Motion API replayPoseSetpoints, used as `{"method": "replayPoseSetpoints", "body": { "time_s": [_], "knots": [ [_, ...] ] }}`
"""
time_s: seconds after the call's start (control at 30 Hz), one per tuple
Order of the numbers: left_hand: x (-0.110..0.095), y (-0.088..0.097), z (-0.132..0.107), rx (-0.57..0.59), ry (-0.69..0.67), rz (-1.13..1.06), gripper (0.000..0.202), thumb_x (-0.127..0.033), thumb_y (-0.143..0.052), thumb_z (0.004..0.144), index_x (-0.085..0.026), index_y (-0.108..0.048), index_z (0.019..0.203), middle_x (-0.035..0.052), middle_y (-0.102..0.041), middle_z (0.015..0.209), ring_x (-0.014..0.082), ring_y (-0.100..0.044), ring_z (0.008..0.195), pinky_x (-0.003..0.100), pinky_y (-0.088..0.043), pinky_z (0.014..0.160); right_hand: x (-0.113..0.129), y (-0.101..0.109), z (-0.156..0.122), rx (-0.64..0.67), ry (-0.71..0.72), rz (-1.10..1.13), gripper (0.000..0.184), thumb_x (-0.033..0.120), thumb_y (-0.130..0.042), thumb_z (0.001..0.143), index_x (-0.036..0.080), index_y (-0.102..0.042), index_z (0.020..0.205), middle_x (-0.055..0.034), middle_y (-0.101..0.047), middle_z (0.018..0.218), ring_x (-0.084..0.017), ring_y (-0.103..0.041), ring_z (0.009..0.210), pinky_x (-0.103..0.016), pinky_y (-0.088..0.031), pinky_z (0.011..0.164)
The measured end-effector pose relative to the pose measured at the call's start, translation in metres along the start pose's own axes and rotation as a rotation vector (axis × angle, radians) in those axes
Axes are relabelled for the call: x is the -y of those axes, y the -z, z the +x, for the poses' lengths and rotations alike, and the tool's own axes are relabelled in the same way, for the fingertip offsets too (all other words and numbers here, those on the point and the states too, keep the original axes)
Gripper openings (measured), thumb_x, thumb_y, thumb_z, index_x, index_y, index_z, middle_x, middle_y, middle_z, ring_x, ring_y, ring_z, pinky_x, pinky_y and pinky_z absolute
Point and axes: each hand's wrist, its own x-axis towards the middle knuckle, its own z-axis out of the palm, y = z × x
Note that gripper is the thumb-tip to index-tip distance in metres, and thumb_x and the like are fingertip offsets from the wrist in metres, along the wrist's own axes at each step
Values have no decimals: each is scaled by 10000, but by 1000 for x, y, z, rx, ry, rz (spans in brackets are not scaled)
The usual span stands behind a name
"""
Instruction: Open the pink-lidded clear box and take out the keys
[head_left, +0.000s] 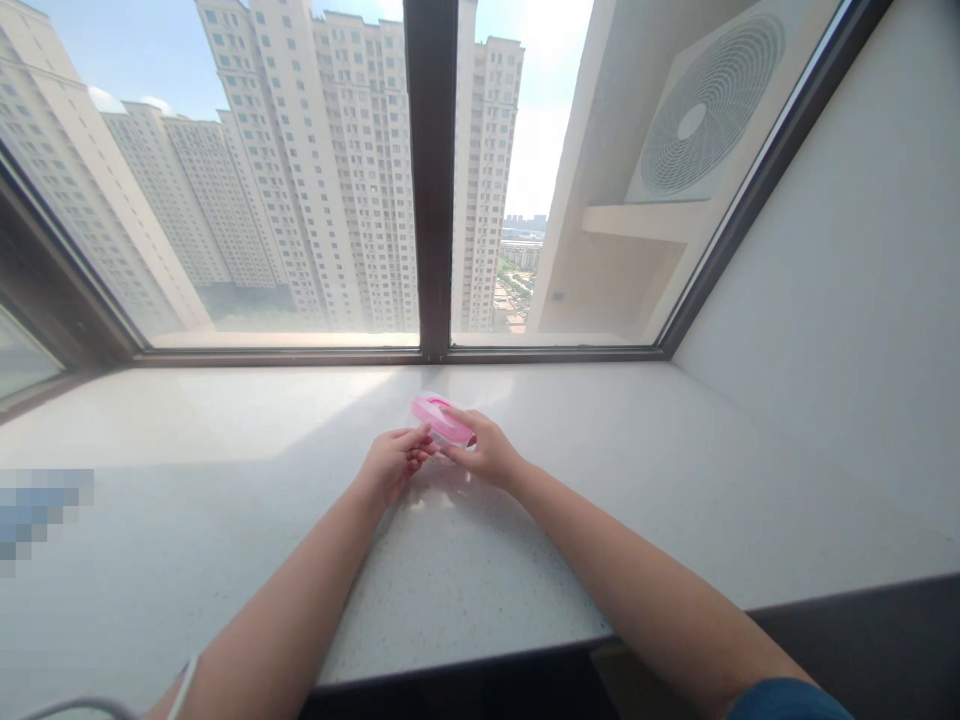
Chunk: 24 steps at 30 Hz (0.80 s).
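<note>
A small, flat, rounded pink container point(433, 412), with a paler, see-through-looking rim, is held just above the pale sill near the window frame. My right hand point(484, 450) grips it from the right, fingers over its top and thumb low at the near edge. My left hand point(396, 460) is closed in a pinch at its near left edge, thumb and forefinger touching it. What part the left fingertips pinch is too small to make out. The far underside of the container is hidden.
The speckled white sill point(465, 580) spreads under both arms, with its dark front edge near me. Brown window frames point(433, 180) rise behind it, and a white wall point(840, 300) stands on the right. A blurred blue patch point(34, 510) lies at the left.
</note>
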Motion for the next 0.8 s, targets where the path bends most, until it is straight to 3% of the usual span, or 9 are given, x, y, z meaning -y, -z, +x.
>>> {"method": "replayPoseSetpoints", "body": {
  "time_s": [0.8],
  "knots": [
    [2,4,3,27,-70,35,244,-302,-742,698,-89,-638,639,38,-625,592,52,-506,462,159,-350,423,6,-1,-1,-17,14,-7,633,320,-669,770,245,-467,1365,-63,-565,988,-164,-525,786,-298,-458,694]
  ]
}}
